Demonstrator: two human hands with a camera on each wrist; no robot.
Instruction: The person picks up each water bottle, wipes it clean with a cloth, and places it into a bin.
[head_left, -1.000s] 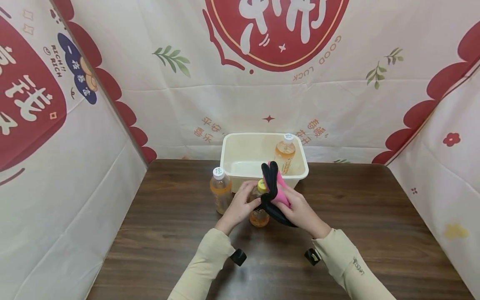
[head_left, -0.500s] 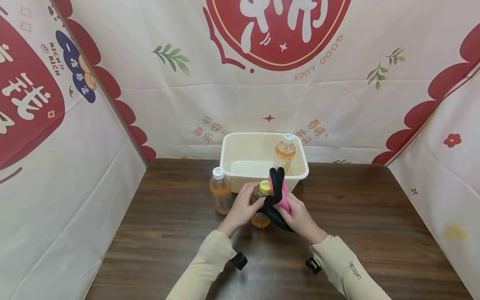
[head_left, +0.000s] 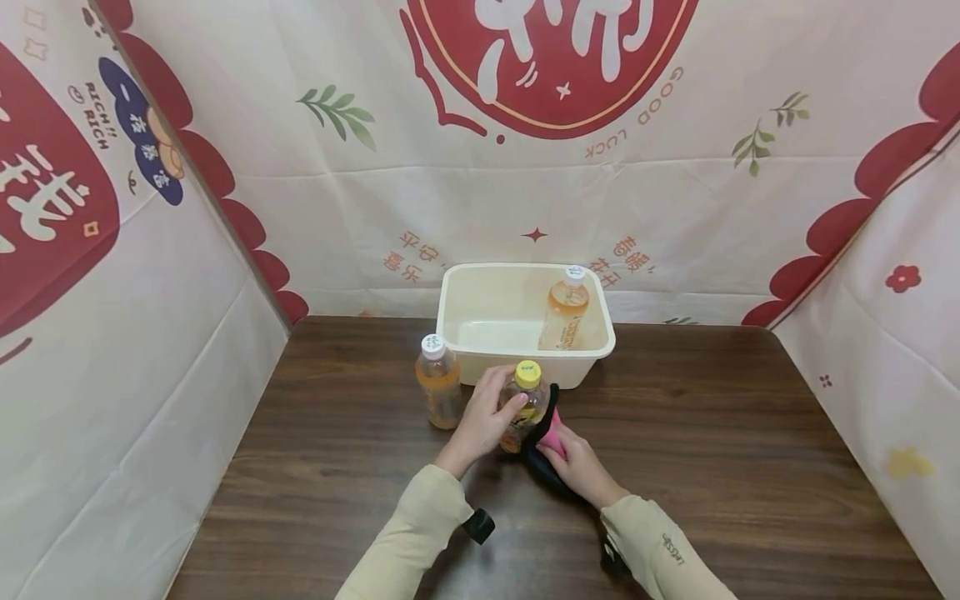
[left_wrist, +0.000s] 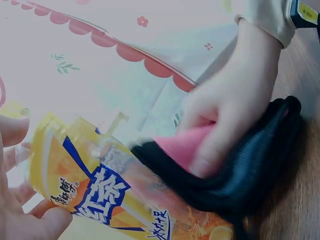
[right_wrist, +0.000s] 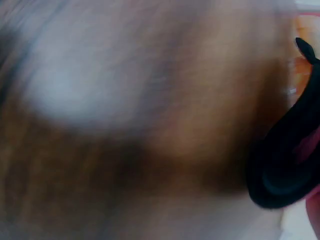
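Note:
Near the middle of the table, my left hand grips an upright iced-tea bottle with a yellow cap. Its yellow, orange and blue label shows large in the left wrist view, fingers and thumb around the upper part. My right hand pinches a soft black cloth piece with a pink inside, pressed close to the bottle's right side. In the left wrist view the black edge overlaps the lower label. The right wrist view is mostly blurred, showing part of the black piece at the right.
Behind the hands stands a cream plastic bin with a white-capped bottle leaning inside its right end. Another white-capped bottle stands left of my left hand. Printed cloth walls border the brown wooden table.
My right hand has moved down toward me with the black-and-pink cloth, from the bottle's cap level to its lower side. The left hand keeps its grip on the bottle, whose cap and label now show more.

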